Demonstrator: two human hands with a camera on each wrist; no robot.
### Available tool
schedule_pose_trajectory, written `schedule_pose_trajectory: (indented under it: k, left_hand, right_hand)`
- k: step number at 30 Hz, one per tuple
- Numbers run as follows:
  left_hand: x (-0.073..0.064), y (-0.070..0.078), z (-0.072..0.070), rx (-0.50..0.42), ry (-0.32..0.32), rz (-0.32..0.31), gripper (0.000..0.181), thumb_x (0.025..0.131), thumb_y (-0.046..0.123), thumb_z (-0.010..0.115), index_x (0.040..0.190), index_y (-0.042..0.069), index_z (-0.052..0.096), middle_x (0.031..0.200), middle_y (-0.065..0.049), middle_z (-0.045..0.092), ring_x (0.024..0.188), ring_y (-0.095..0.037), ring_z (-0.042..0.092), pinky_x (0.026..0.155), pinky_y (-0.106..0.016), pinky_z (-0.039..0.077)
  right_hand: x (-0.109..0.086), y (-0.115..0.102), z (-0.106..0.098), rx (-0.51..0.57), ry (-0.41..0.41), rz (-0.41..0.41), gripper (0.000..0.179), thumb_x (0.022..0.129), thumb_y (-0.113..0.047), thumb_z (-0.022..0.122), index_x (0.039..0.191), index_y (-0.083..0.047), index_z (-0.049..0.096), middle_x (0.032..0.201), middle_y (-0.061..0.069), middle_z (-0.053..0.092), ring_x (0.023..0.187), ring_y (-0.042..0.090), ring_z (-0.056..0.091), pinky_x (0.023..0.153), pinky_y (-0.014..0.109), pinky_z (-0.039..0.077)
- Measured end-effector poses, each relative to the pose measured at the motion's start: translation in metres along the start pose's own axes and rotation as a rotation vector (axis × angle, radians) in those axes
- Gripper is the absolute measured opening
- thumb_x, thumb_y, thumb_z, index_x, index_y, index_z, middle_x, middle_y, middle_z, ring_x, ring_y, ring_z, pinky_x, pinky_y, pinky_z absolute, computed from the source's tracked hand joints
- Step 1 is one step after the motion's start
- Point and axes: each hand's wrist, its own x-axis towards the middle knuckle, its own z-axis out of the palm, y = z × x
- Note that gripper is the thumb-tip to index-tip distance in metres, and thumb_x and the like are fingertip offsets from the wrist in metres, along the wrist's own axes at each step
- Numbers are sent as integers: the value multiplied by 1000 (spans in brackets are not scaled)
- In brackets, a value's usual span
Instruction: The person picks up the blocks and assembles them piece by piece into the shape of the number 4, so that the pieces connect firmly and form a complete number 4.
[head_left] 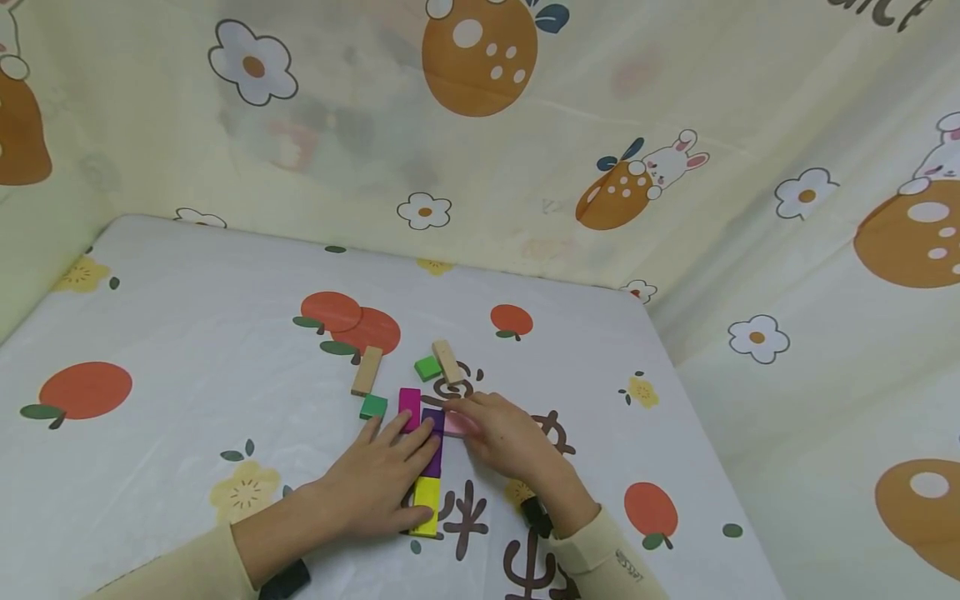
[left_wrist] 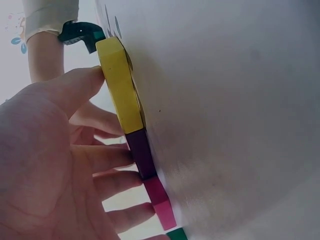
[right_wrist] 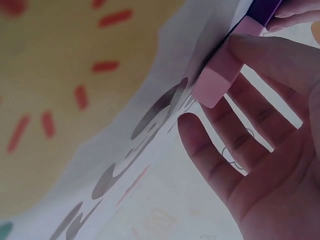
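Spread over a group of flat-lying blocks, my left hand has fairly straight fingers. Its thumb touches the yellow block, and its fingertips rest at the purple block and the magenta block. In the left wrist view, yellow, purple and magenta follow one another in a line, with a bit of green block beyond. My right hand pinches a pink block between thumb and fingers. That pink block's far end meets the purple one in the right wrist view.
Beyond the hands lie two green blocks, one left and one farther back. Two plain wooden blocks lie there too, left and right. A printed cloth covers the table, with a patterned curtain behind.
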Motion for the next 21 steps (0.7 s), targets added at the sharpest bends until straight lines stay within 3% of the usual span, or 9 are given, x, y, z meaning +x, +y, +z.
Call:
schedule_pose_trajectory:
  k: [21]
  left_hand:
    - [0,1,-1,-10,7,3,83,91,62,63,156,14,47,167,-10,37,155,-41,29,121,-70,24]
  right_hand:
    - [0,-2,2,-13,-4,-5,47,93,-13,76,138,-22,65,128,3,70,118,25,68,102,43,56]
